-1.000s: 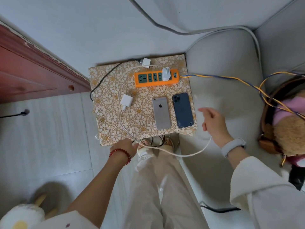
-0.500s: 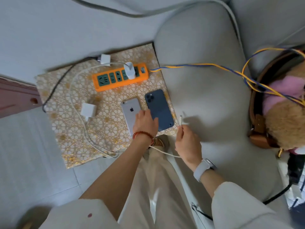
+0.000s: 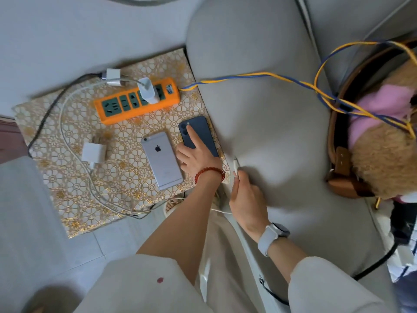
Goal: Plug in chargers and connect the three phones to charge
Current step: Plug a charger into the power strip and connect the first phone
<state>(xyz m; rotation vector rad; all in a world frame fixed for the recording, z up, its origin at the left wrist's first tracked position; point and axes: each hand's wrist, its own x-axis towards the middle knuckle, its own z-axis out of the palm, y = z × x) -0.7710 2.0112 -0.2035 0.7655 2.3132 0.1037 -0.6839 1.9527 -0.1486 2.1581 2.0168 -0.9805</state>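
Here the step in hand looks like connecting the dark blue phone point(image 3: 199, 134), which lies on the patterned mat point(image 3: 74, 195) just right of the silver iPhone point(image 3: 162, 160), near the orange power strip point(image 3: 137, 102). The left hand point(image 3: 196, 157) rests on the blue phone, fingers straight, index finger laid along its back. The right hand point(image 3: 244, 195) pinches the white cable's plug point(image 3: 235, 164), tip pointing far, beside the mat's right edge. One white charger point(image 3: 147, 90) sits in the strip. Next, the plug likely needs steering into the blue phone's near-end port while the left hand steadies it.
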